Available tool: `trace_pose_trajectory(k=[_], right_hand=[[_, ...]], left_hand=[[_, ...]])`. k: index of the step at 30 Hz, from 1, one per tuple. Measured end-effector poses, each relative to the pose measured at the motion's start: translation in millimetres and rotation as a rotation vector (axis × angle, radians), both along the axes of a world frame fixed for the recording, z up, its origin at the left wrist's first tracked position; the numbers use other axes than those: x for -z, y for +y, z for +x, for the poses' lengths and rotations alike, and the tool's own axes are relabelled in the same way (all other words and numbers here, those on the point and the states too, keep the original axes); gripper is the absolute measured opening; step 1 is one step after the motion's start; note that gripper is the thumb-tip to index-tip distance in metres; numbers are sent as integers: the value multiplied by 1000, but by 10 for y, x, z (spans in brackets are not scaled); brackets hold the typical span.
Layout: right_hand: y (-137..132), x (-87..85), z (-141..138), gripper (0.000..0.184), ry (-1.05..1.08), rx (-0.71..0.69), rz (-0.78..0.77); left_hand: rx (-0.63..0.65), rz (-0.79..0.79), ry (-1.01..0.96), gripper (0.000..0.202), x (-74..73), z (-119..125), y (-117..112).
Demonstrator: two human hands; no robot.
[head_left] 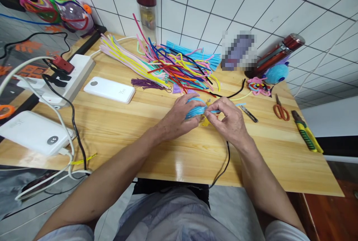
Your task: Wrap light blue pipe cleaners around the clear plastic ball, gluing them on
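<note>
My left hand (pixel 180 117) is closed around a rounded light-blue bundle (pixel 195 107) that looks wound from pipe cleaners. At its right side, my right hand (pixel 231 120) pinches a light-blue pipe cleaner (pixel 214 111) between thumb and fingertips. Both hands are close together above the table. Partly hidden beneath them is a yellow tool (pixel 205 121), apparently a glue gun, with a black cord running toward the table's front edge. A utility knife (pixel 248 113) lies just right of my right hand.
Loose coloured pipe cleaners (pixel 179 66) are heaped behind my hands. Scissors (pixel 280 108) and green-yellow pliers (pixel 306 131) lie at the right. White power banks (pixel 109 89) and a power strip (pixel 74 81) with cables occupy the left. A bottle (pixel 147 10) and flask (pixel 275 54) stand by the tiled wall.
</note>
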State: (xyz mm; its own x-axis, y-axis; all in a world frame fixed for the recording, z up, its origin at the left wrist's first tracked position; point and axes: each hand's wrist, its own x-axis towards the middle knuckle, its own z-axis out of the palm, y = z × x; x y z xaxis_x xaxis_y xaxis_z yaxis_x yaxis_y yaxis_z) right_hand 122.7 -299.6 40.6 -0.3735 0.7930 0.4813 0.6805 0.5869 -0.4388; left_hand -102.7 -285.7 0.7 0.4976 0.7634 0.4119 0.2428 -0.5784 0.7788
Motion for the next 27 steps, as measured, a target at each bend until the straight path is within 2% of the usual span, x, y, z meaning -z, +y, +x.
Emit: trace_pose_trajectory(k=[8,19,27], right_hand=[[-2,12,-10,9,19,-27,21],[-10,15,-33,8,22,-38,11],[-8,23,-49,9,26,-52,25]], left_hand=[[3,-37,-8,32,-33,-19,-3],[-64,-19,-52,28,-6,38,13],[-28,-124,-110,39,-94,-35,2]])
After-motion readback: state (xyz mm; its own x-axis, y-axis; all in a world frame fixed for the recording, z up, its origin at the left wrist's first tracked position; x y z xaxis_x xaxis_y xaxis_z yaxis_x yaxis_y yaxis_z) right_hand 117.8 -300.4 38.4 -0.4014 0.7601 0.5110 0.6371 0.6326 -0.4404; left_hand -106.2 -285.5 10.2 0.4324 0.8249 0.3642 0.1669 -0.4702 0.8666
